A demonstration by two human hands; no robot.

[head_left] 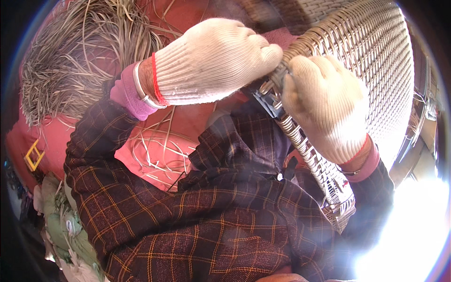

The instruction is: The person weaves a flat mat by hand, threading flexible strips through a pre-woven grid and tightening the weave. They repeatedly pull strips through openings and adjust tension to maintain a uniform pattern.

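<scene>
A wicker panel (380, 70) of brown-grey woven strips leans across the right side, its narrow edge running down over my lap. My left hand (216, 58), in a white knitted glove with a red cuff edge, is closed at the top of that edge. Whatever its fingers pinch is hidden. Right beside it, my right hand (329, 105), gloved the same way, is curled around the panel's edge, its fingertips partly out of sight. A dark flat bar (268, 104) shows at the edge just below the two hands.
A large bundle of loose weaving strips (70, 70) lies on red cloth (44, 141) at the left. Stray strips (162, 148) are scattered nearer me. A yellow buckle-like frame (34, 155) sits at far left, above green bundled material (66, 225). Bright glare covers the lower right.
</scene>
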